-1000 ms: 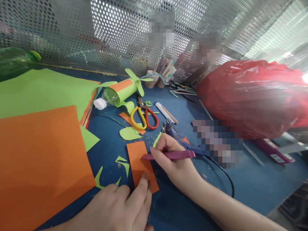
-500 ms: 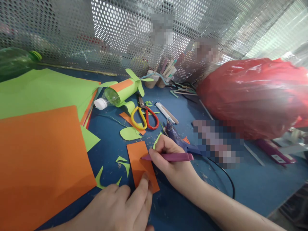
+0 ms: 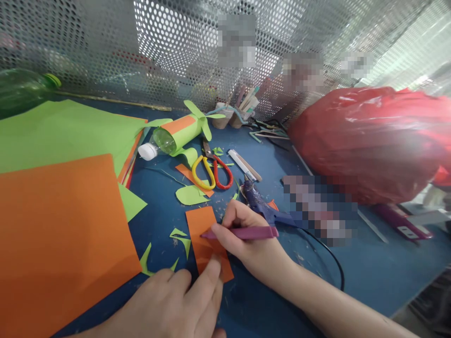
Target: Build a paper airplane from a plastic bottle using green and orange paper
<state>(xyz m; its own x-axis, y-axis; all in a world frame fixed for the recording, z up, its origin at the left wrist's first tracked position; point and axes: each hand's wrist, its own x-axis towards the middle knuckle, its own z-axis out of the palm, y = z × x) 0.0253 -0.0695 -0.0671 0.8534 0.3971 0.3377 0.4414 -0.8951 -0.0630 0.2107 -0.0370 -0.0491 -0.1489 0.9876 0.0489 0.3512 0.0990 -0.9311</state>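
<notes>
In the head view a small orange paper rectangle (image 3: 201,220) lies on the blue table. My left hand (image 3: 176,300) rests over its lower end, fingers stretched out and fingertips pressing the paper down. A purple pen (image 3: 253,232) is pinched in my right hand (image 3: 252,234), its tip at the paper's upper middle. Light green paper scraps (image 3: 183,241) lie left of the rectangle. Just beyond it are a green leaf-shaped cutout (image 3: 190,195), an orange strip (image 3: 186,173) and scissors with yellow and red handles (image 3: 222,176).
A blue glue gun (image 3: 259,202) with a black cord lies beyond my right hand. A paper-wrapped plastic bottle (image 3: 185,134) stands out at the back. Large orange (image 3: 59,234) and green sheets (image 3: 63,131) cover the left. A red plastic bag (image 3: 366,141) bulges on the right.
My right hand and the purple pen have shifted slightly left and down across the orange paper. My left hand and the paper stay nearly in place.
</notes>
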